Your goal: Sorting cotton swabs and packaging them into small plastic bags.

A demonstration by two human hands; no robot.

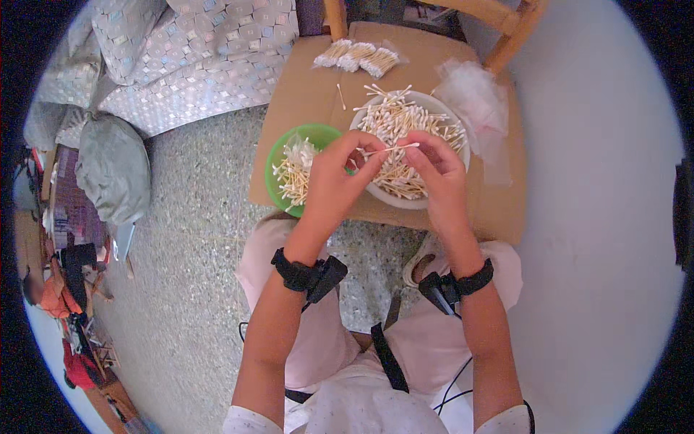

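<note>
Above a white bowl (463,155) heaped with loose cotton swabs (405,119), my two hands are close together. A single cotton swab (394,148) lies nearly level between them. My left hand (336,173) pinches it near its left end. At its right end, the thumb and fingertips of my right hand (442,173) close on it. Just left of my left hand is a green bowl (272,184), holding more swabs and some clear plastic; my left hand hides part of it.
Small packets of swabs (358,56) lie at the back of the cardboard (289,94), with one loose swab (341,96) nearer. Clear plastic bags (477,101) are right of the white bowl. Beyond stands a wooden chair frame (510,32); a wall (593,217) borders the right.
</note>
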